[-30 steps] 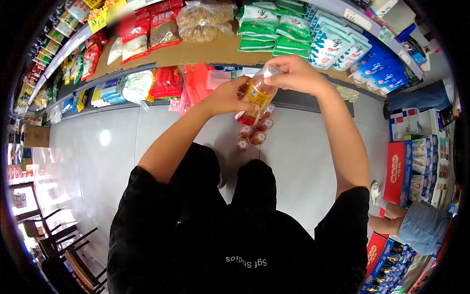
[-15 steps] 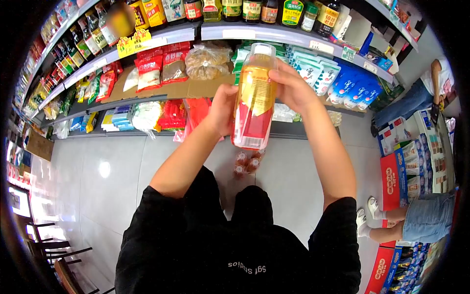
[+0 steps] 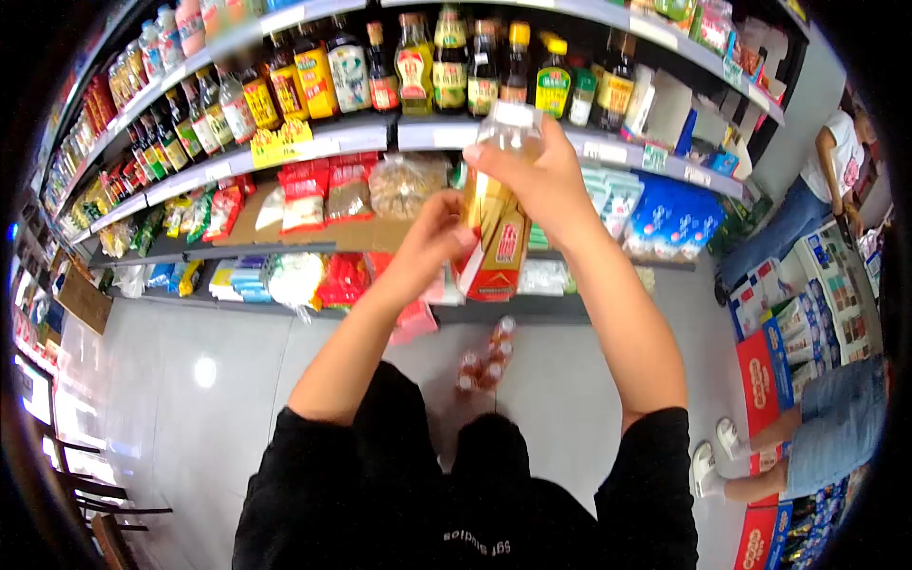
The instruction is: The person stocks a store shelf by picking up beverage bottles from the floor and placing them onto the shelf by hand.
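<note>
Right hand [image 3: 537, 180] pinching clear plastic bottle with gold-and-red label [image 3: 496, 228], centre | left hand [image 3: 442, 233] half-curled at its side | small capped bottles [image 3: 486, 361] on floor below

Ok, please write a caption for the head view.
Right hand holding a capped bottle, left hand beside it, before stocked shelves.

Open: grey floor [image 3: 209, 347], clear passage to either side of my knees [image 3: 397, 408].
Obstacle, floor: a cluster of small bottles [image 3: 492, 359], ahead of my knees.
Obstacle, front: shelf edge [image 3: 347, 141], sauce bottles [image 3: 449, 71] ranked above, bagged goods [image 3: 304, 195] packed below.
Obstacle, between my left hand [image 3: 432, 237] and right hand [image 3: 537, 185]: one large bottle [image 3: 499, 242], filling the gap.
Obstacle, far right: red boxes [image 3: 758, 375], a person's legs [image 3: 765, 456].
</note>
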The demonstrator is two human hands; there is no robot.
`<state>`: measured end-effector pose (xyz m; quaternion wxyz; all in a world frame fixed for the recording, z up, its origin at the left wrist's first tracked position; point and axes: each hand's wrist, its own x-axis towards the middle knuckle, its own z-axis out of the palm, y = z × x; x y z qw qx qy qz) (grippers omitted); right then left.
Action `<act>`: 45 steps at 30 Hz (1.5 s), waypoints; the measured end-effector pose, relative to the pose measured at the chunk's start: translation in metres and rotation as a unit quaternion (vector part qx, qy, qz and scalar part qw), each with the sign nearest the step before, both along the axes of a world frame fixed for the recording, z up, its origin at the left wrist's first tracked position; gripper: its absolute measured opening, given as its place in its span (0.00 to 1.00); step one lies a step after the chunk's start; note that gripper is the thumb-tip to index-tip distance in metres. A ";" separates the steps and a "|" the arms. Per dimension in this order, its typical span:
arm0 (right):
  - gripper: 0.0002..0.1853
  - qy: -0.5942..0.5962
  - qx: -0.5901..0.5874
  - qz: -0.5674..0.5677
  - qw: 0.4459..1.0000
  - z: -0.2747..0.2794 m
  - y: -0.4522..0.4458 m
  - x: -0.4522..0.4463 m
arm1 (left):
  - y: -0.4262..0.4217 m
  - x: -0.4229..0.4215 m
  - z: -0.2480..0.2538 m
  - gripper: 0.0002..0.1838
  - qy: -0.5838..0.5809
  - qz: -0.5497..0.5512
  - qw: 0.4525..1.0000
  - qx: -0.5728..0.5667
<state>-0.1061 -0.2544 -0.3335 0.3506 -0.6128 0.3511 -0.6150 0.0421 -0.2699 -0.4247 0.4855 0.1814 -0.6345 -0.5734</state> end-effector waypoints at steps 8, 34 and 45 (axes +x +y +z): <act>0.33 0.087 -0.046 -0.068 0.993 0.035 -0.013 0.003 | -0.001 0.002 0.058 0.39 -0.212 0.218 0.933 -0.193; 0.28 0.149 -0.290 -0.056 0.944 0.244 -0.240 -0.002 | -0.258 0.003 0.316 0.34 -0.095 0.299 0.853 -0.416; 0.23 0.170 -0.119 -0.078 0.975 0.241 -0.320 0.005 | -0.301 -0.020 0.319 0.29 -0.025 0.273 0.958 -0.084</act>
